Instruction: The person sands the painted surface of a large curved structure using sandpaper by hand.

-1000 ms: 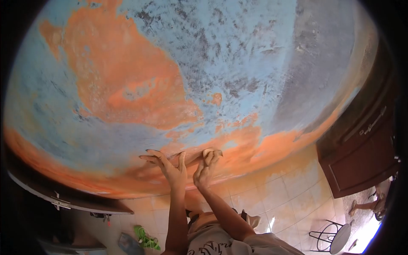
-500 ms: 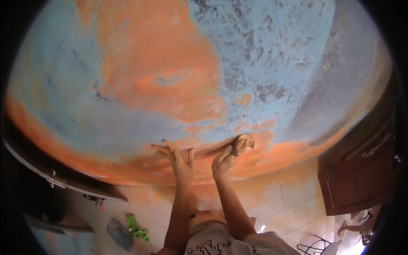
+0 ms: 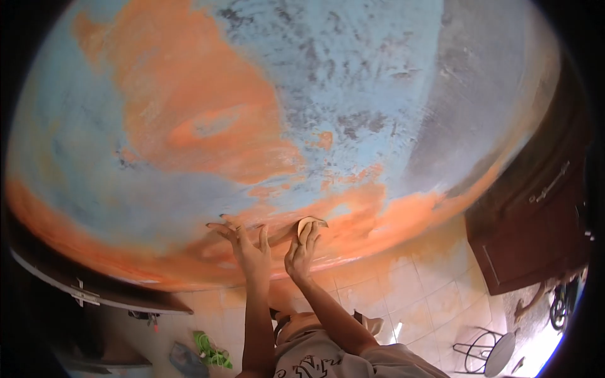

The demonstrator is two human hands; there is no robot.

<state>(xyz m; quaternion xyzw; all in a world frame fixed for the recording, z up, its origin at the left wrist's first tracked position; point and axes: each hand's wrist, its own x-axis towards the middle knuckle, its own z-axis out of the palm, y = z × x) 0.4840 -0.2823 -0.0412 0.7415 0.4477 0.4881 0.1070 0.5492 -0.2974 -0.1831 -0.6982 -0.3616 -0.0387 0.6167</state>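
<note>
A large curved panel [image 3: 208, 151], patchy in light blue, orange and grey, fills the upper view. Near its lower orange edge my right hand [image 3: 301, 257] presses a curled tan piece of sandpaper [image 3: 309, 222] against the surface, fingers laid over it. To the left, my left hand [image 3: 252, 255] is empty, with its fingers spread and the tips at or very near the panel. Whether they touch it I cannot tell.
Below lies a tiled floor [image 3: 403, 283] with orange stains. A brown wooden door or cabinet [image 3: 517, 252] stands at the right, a round stool [image 3: 498, 356] at the lower right. Green straps or cord [image 3: 211, 349] lie lower left, beside a dark edge [image 3: 126, 299].
My right hand and the sandpaper have moved left and slightly down along the panel's edge. The whole view has shifted, with the panel appearing further left.
</note>
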